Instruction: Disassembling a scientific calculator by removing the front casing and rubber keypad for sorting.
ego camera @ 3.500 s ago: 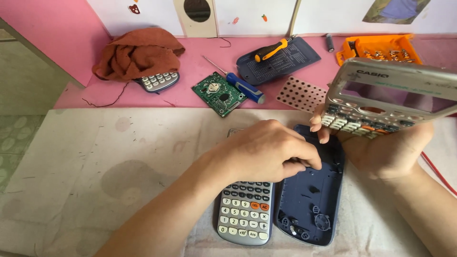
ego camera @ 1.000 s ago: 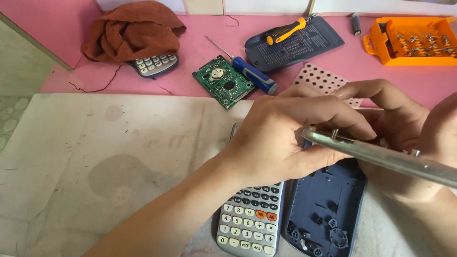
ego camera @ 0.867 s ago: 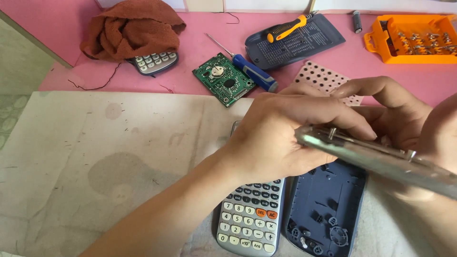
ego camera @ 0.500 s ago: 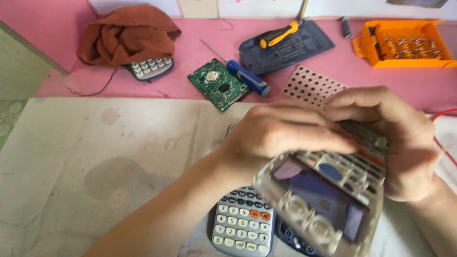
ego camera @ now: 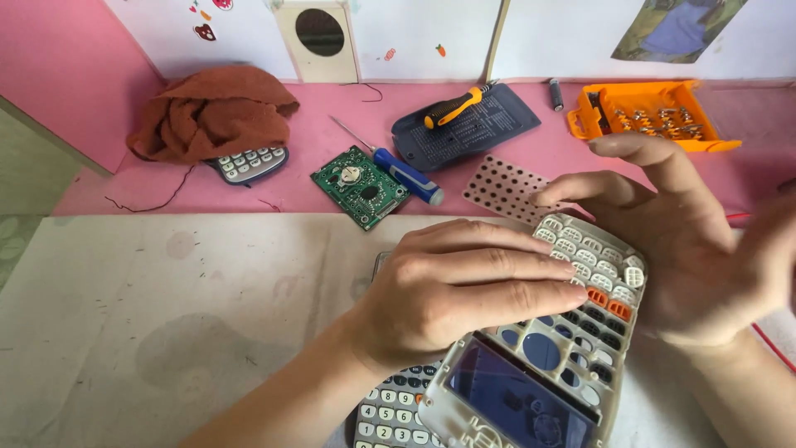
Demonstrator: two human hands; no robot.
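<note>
Lying palm down, the left hand (ego camera: 464, 286) is pressing its four flat fingers across a calculator shell (ego camera: 543, 348), with the forearm coming in from the lower left. The right hand (ego camera: 688, 249) is cupping the shell's far edge from the right, thumb and forefinger spread and raised, palm against the side; together both hands are grasping this one piece, tilted over the counter (ego camera: 166, 332).

The shell is a pale grey plastic front, with a dark glossy display window low down and rows of rounded white keys, two orange ones among them.

Under the left wrist a whole calculator (ego camera: 390, 411) is lying flat, its grey and white keys showing.

On the pink ledge behind are resting one green circuit board (ego camera: 359, 187), square and studded with parts, one blue-handled screwdriver (ego camera: 394, 170), one dark blue back cover (ego camera: 468, 133) carrying a second, orange-and-black screwdriver (ego camera: 454, 106), one perforated key mat (ego camera: 506, 187) and one orange bit box (ego camera: 651, 116). A crumpled rust-brown cloth (ego camera: 207, 112) is half covering a third calculator (ego camera: 247, 164). The counter is a stained, pale sheet.
</note>
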